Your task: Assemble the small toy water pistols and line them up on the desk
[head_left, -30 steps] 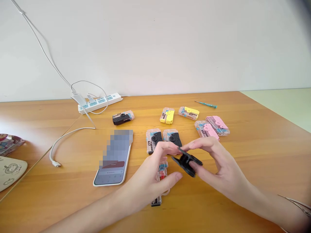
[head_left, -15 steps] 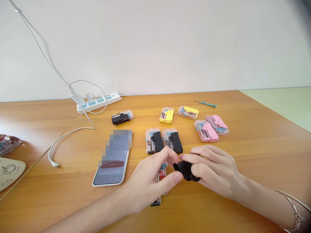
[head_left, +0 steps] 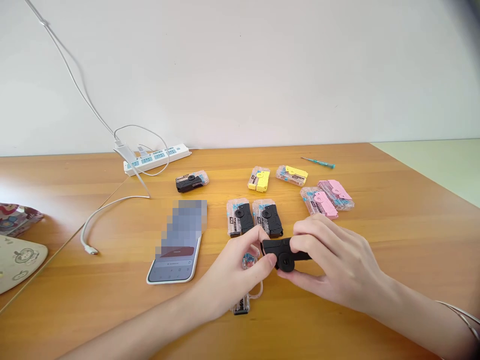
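My right hand (head_left: 332,260) is wrapped round a small black plastic gadget (head_left: 282,250) with a round knob, held just above the wooden table (head_left: 393,220). My left hand (head_left: 234,272) pinches the gadget's left end with thumb and fingertips. Under my left hand lies a clear plastic packet (head_left: 245,290) with red and blue parts, partly hidden. Two packed black gadgets (head_left: 254,217) lie side by side just beyond my hands.
A phone (head_left: 176,245) lies left of my hands. Further back lie another black packet (head_left: 191,181), two yellow packets (head_left: 275,177), two pink packets (head_left: 326,197) and a small screwdriver (head_left: 318,161). A white power strip (head_left: 155,157) and cable (head_left: 108,210) sit at the left.
My hands turned the black gadget: it was tilted and half hidden in my right fingers, and now it lies level with its knob facing me. The packets on the table stayed put.
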Available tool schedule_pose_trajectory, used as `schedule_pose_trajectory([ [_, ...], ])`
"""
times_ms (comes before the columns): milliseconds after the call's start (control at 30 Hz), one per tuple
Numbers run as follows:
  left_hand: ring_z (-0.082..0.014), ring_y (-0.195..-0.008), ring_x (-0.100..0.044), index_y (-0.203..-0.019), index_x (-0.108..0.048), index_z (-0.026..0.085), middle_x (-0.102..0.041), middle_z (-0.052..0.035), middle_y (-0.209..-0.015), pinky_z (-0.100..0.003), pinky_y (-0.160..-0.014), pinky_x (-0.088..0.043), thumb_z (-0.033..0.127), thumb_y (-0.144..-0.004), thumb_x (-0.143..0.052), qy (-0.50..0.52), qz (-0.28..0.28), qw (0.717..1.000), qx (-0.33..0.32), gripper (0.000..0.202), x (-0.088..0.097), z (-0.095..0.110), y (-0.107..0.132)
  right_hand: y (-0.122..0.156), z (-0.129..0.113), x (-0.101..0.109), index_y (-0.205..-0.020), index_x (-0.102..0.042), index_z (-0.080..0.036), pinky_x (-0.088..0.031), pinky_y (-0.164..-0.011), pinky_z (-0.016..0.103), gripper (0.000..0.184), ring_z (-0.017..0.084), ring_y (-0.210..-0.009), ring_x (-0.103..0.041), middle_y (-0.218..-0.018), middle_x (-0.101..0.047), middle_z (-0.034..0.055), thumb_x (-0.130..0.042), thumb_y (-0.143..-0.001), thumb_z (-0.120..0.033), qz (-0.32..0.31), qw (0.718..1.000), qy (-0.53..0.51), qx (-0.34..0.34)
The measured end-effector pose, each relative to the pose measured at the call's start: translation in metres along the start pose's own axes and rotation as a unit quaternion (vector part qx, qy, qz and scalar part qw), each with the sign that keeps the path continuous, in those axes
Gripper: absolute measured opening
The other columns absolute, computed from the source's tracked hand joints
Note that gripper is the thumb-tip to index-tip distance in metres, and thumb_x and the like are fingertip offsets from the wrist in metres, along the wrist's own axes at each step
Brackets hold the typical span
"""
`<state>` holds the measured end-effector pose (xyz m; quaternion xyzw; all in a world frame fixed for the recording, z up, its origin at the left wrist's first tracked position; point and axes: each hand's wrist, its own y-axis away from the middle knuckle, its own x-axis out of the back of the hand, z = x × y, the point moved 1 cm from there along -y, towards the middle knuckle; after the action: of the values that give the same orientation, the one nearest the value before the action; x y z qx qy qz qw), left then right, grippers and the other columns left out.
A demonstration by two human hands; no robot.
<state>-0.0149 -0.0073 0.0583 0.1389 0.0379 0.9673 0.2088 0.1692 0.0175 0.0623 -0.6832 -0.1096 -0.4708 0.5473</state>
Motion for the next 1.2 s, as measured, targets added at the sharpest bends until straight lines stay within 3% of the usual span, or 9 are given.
schedule_pose_trajectory([
  [200,-0.0142,-0.075,-0.048,-0.087,-0.050,0.021,-0.049,0.0017,-0.081,-0.023,-0.065,-0.039,0.034,-0.090,-0.044,0.040,-0.057,0.997,0.034,0.015,0.003,-0.002,-0.003,-0.003,0.002,0.003,-0.077,-0.048,-0.021,-0.042,-0.056,0.025,0.013,0.014,-0.066,-0.053,-0.070,-0.056,0.0011,-0.054,-0.088,-0.021,0.014,0.999,-0.037,0.031],
  [367,-0.0142,-0.075,-0.047,-0.085,-0.053,0.019,-0.050,0.0014,-0.082,-0.024,-0.067,-0.039,0.034,-0.087,-0.048,0.078,-0.080,0.992,0.050,0.015,0.006,-0.002,-0.006,-0.002,0.004,0.003,-0.078,-0.052,-0.021,-0.042,-0.061,0.028,0.013,0.017,-0.068,-0.053,-0.075,-0.061,0.0020,-0.061,-0.085,-0.027,0.036,0.998,0.038,0.025],
  [467,-0.0136,-0.072,-0.045,-0.085,-0.056,0.019,-0.049,0.0019,-0.079,-0.023,-0.064,-0.037,0.030,-0.085,-0.049,0.080,-0.074,0.993,0.052,0.014,0.006,-0.003,-0.008,-0.001,0.004,0.002,-0.075,-0.054,-0.020,-0.040,-0.060,0.029,0.016,0.017,-0.067,-0.053,-0.075,-0.062,0.0028,-0.060,-0.086,-0.032,0.020,0.998,0.068,0.002],
  [600,-0.0115,-0.064,-0.042,-0.081,-0.054,0.018,-0.044,0.0025,-0.077,-0.022,-0.057,-0.036,0.033,-0.085,-0.049,0.064,-0.038,0.996,0.044,0.016,0.005,-0.003,-0.009,-0.004,0.000,-0.001,-0.076,-0.055,-0.019,-0.035,-0.055,0.028,0.017,0.016,-0.064,-0.055,-0.071,-0.061,0.0032,-0.050,-0.090,-0.027,-0.027,0.997,0.065,-0.020],
  [800,-0.0164,-0.070,-0.048,-0.082,-0.055,0.020,-0.049,0.0008,-0.075,-0.025,-0.063,-0.039,0.034,-0.091,-0.038,-0.075,0.031,0.997,-0.012,0.023,0.004,-0.004,-0.005,-0.007,-0.009,-0.006,-0.074,-0.055,-0.017,-0.031,-0.053,0.029,0.021,0.017,-0.060,-0.052,-0.067,-0.058,0.0029,-0.043,-0.089,-0.025,-0.060,0.994,0.082,-0.033],
  [1033,-0.0141,-0.062,-0.048,-0.075,-0.050,0.020,-0.045,0.0010,-0.077,-0.025,-0.054,-0.033,0.027,-0.092,-0.033,-0.275,0.075,0.956,-0.063,0.025,0.003,-0.009,-0.002,-0.015,-0.019,-0.013,-0.065,-0.050,-0.018,-0.024,-0.048,0.028,0.026,0.015,-0.048,-0.042,-0.055,-0.046,-0.0007,-0.038,-0.087,-0.020,-0.065,0.982,0.173,-0.038],
  [1200,-0.0141,-0.060,-0.045,-0.066,-0.042,0.020,-0.043,0.0016,-0.071,-0.025,-0.053,-0.030,0.023,-0.090,-0.033,-0.327,0.100,0.936,-0.076,0.025,0.007,-0.011,-0.007,-0.021,-0.023,-0.017,-0.063,-0.049,-0.018,-0.025,-0.049,0.028,0.024,0.016,-0.051,-0.043,-0.053,-0.045,0.0005,-0.036,-0.082,-0.013,-0.076,0.979,0.185,-0.035],
])
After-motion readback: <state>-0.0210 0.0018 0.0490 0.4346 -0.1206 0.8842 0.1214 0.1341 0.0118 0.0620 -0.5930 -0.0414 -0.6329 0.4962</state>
